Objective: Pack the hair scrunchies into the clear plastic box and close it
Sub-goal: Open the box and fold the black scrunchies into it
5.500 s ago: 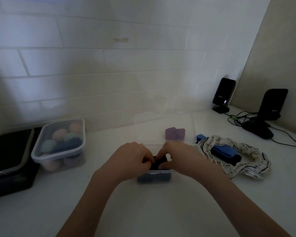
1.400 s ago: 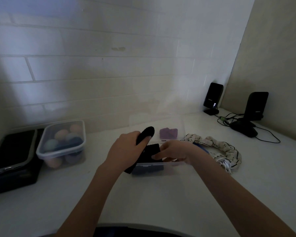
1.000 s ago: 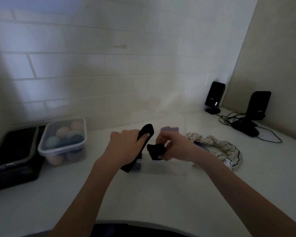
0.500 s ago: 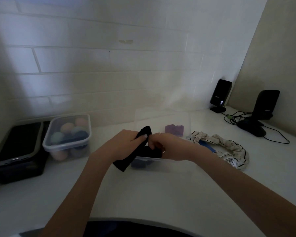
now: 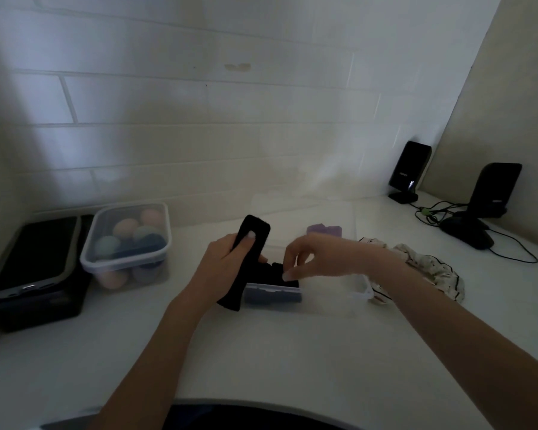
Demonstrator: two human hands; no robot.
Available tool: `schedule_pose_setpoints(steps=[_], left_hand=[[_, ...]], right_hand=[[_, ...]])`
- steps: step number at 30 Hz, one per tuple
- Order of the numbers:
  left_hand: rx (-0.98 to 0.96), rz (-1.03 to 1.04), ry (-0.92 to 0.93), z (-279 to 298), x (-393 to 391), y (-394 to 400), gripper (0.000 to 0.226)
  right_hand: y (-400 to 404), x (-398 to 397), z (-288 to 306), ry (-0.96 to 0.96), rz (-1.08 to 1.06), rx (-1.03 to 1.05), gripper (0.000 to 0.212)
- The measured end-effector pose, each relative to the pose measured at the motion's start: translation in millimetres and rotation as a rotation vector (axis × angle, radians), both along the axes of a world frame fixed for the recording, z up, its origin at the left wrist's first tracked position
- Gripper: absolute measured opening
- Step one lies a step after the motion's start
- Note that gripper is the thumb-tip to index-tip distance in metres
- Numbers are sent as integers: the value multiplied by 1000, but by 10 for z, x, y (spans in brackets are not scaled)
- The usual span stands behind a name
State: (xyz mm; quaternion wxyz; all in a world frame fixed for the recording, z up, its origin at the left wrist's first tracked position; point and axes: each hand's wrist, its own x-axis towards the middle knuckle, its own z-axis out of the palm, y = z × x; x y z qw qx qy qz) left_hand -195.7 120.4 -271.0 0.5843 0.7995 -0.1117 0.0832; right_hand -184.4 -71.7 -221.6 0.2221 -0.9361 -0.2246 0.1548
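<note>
The clear plastic box [image 5: 333, 301] sits open on the white counter, its lid [image 5: 302, 212] standing up behind it. Dark scrunchies [image 5: 274, 294] fill its left end. My left hand [image 5: 227, 265] grips a long black scrunchie [image 5: 250, 243] upright at the box's left edge. My right hand [image 5: 311, 256] hovers over the box with fingers curled downward and apart, touching a black scrunchie [image 5: 277, 268] in the box. A white patterned scrunchie [image 5: 429, 271] lies right of the box. A purple item [image 5: 323, 229] lies behind the lid.
A lidded tub of pastel round items [image 5: 128, 243] stands at the left, beside a black box with a phone on top [image 5: 35, 268]. Two black speakers [image 5: 409, 172] [image 5: 491, 193] and cables sit in the back right corner. A tiled wall runs behind.
My left hand lifted the long black scrunchie more upright. My right hand lowered the smaller black piece into the box and its fingers opened over it.
</note>
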Motion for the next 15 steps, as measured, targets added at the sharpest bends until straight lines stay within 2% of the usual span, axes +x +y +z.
schedule_pose_setpoints(steps=[3,5,10,15], left_hand=[[27,-12,-8,6,-11,-10,41],[57,-9,-37,10,-31,-8,38],[244,15,-191,9,-39,-17,44],[287,4,-220,-7,-32,-14,42]], right_hand=[[74,-26,-137,-164,7,23,20],[103,-46,-177,-206,26,32,22],[93,-28,-90,-96,-29,14,17],[139,1,-178,-180,25,-159,16]])
